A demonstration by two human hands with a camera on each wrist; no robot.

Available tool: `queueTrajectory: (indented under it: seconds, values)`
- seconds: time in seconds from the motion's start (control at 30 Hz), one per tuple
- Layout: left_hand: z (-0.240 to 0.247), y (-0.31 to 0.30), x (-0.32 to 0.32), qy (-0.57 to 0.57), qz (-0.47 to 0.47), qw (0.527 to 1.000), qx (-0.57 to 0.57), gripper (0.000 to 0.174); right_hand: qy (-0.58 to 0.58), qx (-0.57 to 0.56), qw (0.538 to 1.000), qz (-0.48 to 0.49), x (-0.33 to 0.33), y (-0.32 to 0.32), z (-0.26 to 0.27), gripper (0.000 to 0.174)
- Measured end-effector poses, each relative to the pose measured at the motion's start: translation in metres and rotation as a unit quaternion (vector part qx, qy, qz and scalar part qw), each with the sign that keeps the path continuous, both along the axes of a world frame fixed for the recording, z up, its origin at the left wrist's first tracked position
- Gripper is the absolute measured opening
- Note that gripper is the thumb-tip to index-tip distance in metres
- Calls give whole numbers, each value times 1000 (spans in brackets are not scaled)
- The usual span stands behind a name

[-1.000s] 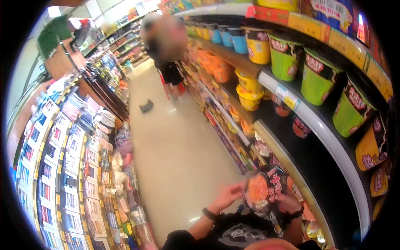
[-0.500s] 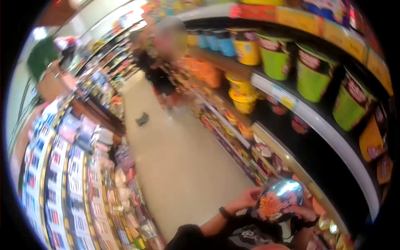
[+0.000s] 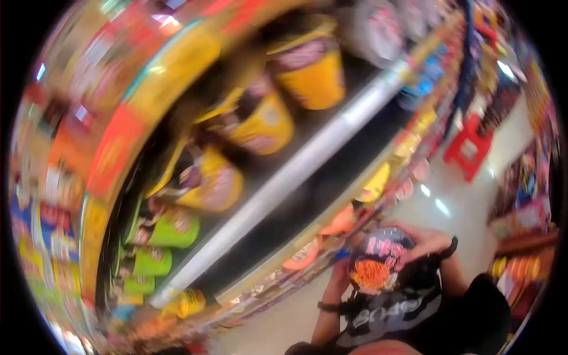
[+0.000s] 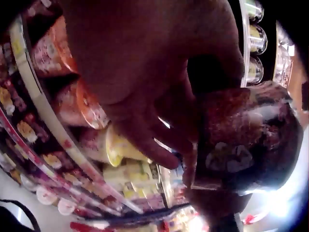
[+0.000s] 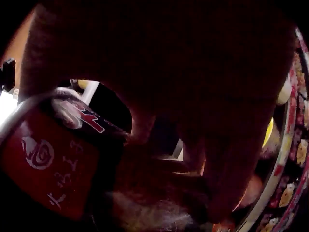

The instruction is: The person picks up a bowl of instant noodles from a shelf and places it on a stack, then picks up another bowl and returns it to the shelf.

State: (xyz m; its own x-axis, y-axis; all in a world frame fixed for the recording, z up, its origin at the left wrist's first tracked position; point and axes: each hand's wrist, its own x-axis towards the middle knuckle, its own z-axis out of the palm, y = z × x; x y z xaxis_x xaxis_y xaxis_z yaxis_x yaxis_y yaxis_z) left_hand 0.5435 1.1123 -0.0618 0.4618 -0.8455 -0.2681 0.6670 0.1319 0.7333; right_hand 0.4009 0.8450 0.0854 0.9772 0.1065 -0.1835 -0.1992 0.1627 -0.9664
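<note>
Low in the head view, in front of the person's dark printed shirt, a round instant noodle bowl [image 3: 378, 263] has a black lid showing orange noodles and pink lettering. The left hand [image 3: 338, 275] holds its left side, and the right hand [image 3: 423, 241] grips its upper right edge. In the left wrist view, the fingers [image 4: 166, 157] reach the side of the bowl [image 4: 251, 145], which is dark with glare on it. The right wrist view is very dark; the hand [image 5: 169, 72] spans over the bowl [image 5: 53, 169], whose red and black side carries white characters.
A curved shelf with a white edge [image 3: 284, 177] bears yellow noodle tubs [image 3: 310, 74] and green noodle tubs [image 3: 163, 228]. Lower shelves hold orange bowls [image 3: 302, 254]. To the right, a red stool [image 3: 470, 148] stands on the pale aisle floor [image 3: 426, 207], near more stocked displays.
The head view has swung right, so the noodle shelf now fills the left and a red stool appears. Both hands keep hold of the noodle bowl, its lid turned differently.
</note>
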Motion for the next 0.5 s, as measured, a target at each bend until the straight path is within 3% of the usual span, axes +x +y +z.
queueTrajectory:
  seconds: [0.17,0.33,0.47,0.5]
  values:
    - [1,-15,42,-31,-99,994,16,39,-23,41,997,-54,-8,18,2,94]
    - [15,-34,53,-58,-132,989,32,37,-19,127,983,-129,-26,23,5,91]
    - [39,-86,22,-71,-162,983,59,35,-35,121,977,-172,-65,-24,11,88]
    - [47,-121,-4,-72,-162,982,69,34,-38,124,978,-164,-92,-72,10,88]
